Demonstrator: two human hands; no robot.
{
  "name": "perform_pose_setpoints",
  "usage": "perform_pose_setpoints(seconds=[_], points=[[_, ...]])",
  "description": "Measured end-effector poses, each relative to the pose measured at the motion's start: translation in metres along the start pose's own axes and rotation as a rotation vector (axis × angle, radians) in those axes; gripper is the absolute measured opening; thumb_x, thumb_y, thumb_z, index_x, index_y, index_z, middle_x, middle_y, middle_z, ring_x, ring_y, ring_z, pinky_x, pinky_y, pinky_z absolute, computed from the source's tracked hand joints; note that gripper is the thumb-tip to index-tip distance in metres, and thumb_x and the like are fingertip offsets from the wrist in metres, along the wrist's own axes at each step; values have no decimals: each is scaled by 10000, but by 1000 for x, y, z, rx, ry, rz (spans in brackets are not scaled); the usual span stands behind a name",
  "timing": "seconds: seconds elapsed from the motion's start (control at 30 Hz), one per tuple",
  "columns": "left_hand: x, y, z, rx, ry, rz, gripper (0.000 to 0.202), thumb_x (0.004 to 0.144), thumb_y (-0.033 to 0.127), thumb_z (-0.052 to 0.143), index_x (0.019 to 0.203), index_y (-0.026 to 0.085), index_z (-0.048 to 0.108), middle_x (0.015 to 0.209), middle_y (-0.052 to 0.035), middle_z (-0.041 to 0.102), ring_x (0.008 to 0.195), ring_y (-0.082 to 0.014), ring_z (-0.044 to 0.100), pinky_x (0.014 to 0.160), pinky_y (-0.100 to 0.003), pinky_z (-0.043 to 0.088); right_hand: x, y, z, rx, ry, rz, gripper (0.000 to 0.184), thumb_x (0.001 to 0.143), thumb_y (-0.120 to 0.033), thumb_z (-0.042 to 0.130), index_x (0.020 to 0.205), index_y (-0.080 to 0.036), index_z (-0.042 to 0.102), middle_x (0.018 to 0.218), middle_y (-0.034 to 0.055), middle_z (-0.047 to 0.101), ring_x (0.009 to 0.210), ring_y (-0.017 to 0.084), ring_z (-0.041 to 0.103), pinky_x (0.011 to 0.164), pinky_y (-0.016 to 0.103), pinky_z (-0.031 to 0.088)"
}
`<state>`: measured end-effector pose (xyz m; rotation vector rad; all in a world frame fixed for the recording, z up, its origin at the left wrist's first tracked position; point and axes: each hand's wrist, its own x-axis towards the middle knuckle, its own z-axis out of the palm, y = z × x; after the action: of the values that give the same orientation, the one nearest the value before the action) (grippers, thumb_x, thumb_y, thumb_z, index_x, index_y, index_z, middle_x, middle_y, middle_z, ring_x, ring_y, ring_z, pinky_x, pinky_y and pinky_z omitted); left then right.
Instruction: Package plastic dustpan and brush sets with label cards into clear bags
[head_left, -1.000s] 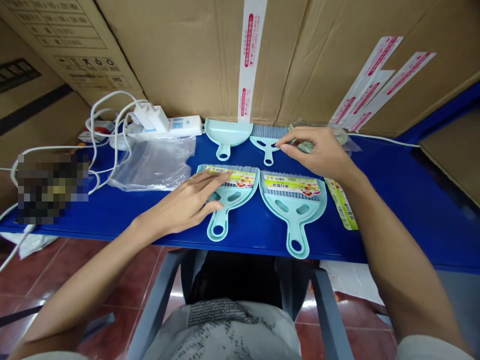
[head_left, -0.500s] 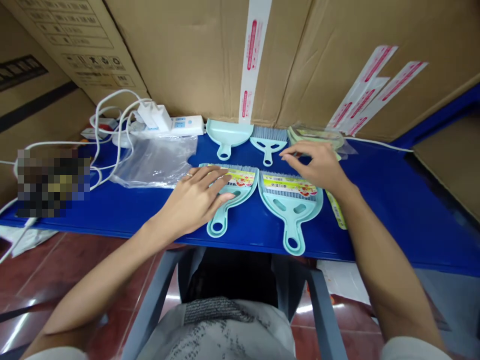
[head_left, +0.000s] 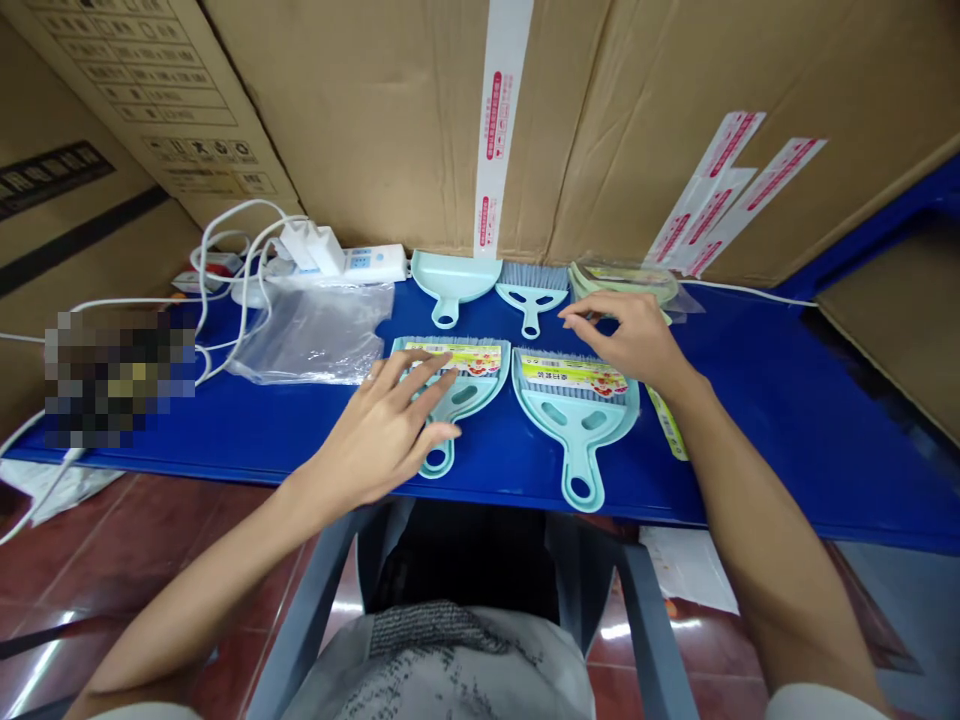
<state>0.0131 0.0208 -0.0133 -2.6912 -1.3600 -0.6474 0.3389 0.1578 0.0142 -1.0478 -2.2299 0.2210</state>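
Two light-green dustpans with nested hand brushes lie side by side near the front of the table, each with a yellow label across its bristles. My left hand [head_left: 390,425] is over the left set [head_left: 469,398], fingers spread; whether it touches the set is unclear. The right set [head_left: 581,430] lies between my hands. My right hand [head_left: 630,335] hovers behind it, thumb and forefinger pinched together, with nothing visible between them. Behind lie a separate dustpan [head_left: 456,275] and a loose brush [head_left: 532,290]. A paler green set in clear plastic [head_left: 630,280] is partly behind my right hand.
A clear plastic bag [head_left: 315,330] lies at left, beside a white power strip [head_left: 375,263] and tangled white cables [head_left: 244,270]. A yellow label strip [head_left: 667,425] lies by my right forearm. Cardboard boxes [head_left: 375,120] wall the back of the blue table [head_left: 780,430].
My left hand has drawn slightly back toward me, uncovering more of the left set's label. The right hand keeps nearly the same pose. The camera view has shifted a little.
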Motion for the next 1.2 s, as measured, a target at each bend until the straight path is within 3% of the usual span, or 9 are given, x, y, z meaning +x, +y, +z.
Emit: perform_pose_setpoints(seconds=[0.1,0.23,0.33,0.43,0.67,0.83,0.97,1.1,1.2], points=[[-30,27,-7,-112,30,-7,466,1065,499,556,1419,199,603,1428,-169,653,1303,-372,562,1023,-581,564,-1,0,0,-10,2,5,216,974,-350,616,928,-288,817,928,39,823,829,254,746,819,432,571],[-54,58,17,-75,187,-144,309,991,326,721,1241,189,600,1275,-169,679,1247,-359,582,979,-561,602,-1,-2,2,-8,15,10,197,966,-366,637,914,-303,816,931,24,829,805,244,748,811,437,587],[-55,62,36,-96,353,-208,199,974,131,704,1127,197,595,1188,-146,671,1280,-334,604,1037,-540,595,2,-7,7,79,16,49,184,958,-378,659,902,-292,812,907,23,830,799,239,757,797,427,600],[-54,59,41,-116,430,-232,191,970,86,690,1099,201,608,1173,-140,660,1341,-339,622,1046,-509,611,4,-18,15,264,-24,106,192,944,-403,689,900,-259,808,900,43,826,808,242,765,764,414,617],[-76,61,39,-80,497,-263,236,998,87,665,1197,215,660,1233,-122,722,1027,-218,786,859,-321,688,34,-50,34,415,-227,125,244,933,-458,716,918,-236,815,991,80,830,892,266,770,768,423,631],[-106,71,27,-137,605,-324,364,935,-9,703,1221,217,699,1207,-100,744,1074,-233,772,870,-347,684,68,-69,61,335,-292,169,253,943,-440,711,874,-214,800,959,81,815,855,258,751,786,409,610],[-125,81,11,-143,665,-293,380,896,-65,713,1202,159,742,1171,-99,748,1072,-229,765,869,-323,670,74,-88,77,409,-541,337,492,987,-660,620,1016,-200,795,999,124,799,820,243,728,717,362,590],[-125,82,3,-171,670,-240,340,899,-86,696,1173,109,750,1210,-120,720,1121,-221,753,899,-287,656,66,-102,68,486,-682,470,683,976,-798,514,1300,-251,763,1187,133,783,979,265,730,823,364,599],[-109,73,1,-203,647,-176,354,910,-54,711,1221,112,737,1271,-135,697,1199,-239,736,908,-280,661,66,-99,55,553,-669,504,630,946,-789,587,1259,-280,786,1276,98,778,1042,278,737,829,343,614]])
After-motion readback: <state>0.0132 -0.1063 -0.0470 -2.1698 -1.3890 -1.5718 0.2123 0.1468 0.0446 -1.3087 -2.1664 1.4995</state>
